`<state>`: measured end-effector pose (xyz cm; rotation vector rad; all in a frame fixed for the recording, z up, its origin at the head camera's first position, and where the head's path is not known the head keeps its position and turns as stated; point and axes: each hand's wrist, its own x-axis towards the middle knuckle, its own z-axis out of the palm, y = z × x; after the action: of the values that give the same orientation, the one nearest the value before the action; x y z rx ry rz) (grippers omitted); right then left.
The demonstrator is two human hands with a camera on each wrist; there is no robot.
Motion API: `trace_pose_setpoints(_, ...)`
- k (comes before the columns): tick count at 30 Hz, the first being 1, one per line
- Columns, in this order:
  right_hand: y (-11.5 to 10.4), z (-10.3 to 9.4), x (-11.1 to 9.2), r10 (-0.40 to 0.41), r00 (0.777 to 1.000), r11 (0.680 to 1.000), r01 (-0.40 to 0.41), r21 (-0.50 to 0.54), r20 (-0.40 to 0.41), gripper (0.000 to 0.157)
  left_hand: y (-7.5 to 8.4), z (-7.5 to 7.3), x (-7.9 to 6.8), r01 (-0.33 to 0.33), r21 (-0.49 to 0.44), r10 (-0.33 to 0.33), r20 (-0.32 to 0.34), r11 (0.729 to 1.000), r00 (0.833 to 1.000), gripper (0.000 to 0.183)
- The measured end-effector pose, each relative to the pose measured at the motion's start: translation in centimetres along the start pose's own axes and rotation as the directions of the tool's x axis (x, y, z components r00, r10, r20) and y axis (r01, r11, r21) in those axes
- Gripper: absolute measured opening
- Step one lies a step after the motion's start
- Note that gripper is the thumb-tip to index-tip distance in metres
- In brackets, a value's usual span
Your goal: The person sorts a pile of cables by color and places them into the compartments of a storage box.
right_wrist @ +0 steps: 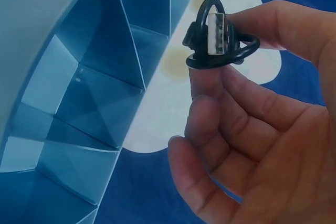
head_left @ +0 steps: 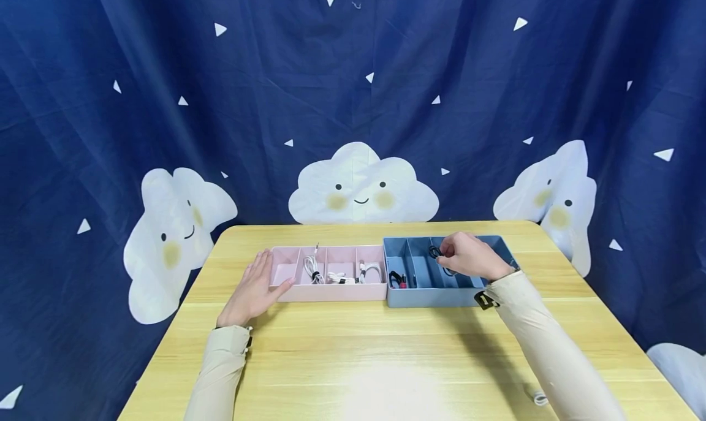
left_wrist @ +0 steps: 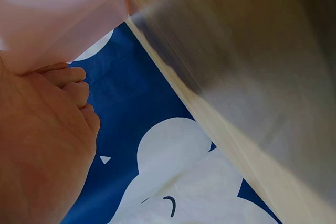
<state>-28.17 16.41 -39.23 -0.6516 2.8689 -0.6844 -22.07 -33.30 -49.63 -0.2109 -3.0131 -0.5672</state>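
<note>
My right hand (head_left: pixel 469 255) pinches a coiled black USB cable (right_wrist: pixel 223 40) between thumb and fingers, above the blue divided box (head_left: pixel 430 297). In the right wrist view, the cable's metal USB plug faces the camera, with the blue compartments alongside. At the left end of the pink divided box (head_left: pixel 336 293), my left hand (head_left: pixel 250 292) rests against its wall with fingers extended. The left wrist view shows only part of that hand beside the pink wall. White cables (head_left: pixel 313 268) lie in several pink compartments. A black cable with a red part (head_left: pixel 398 280) lies in the blue box's left compartment.
Both boxes stand end to end on a wooden table (head_left: pixel 331 341). Near my right forearm lies a small white item (head_left: pixel 540 398), partly covered by the sleeve. Behind the table hangs a dark blue curtain (head_left: pixel 265 102) with clouds on it.
</note>
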Motion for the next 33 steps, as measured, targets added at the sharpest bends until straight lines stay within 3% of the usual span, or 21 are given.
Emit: trace_pose_setpoints(33,0.1,1.5,2.0,0.014,1.000,1.000,-0.014,0.020,0.005,0.013,-0.1,0.1,0.1,-0.008,0.016,0.008,-0.010,1.000,1.000,0.105)
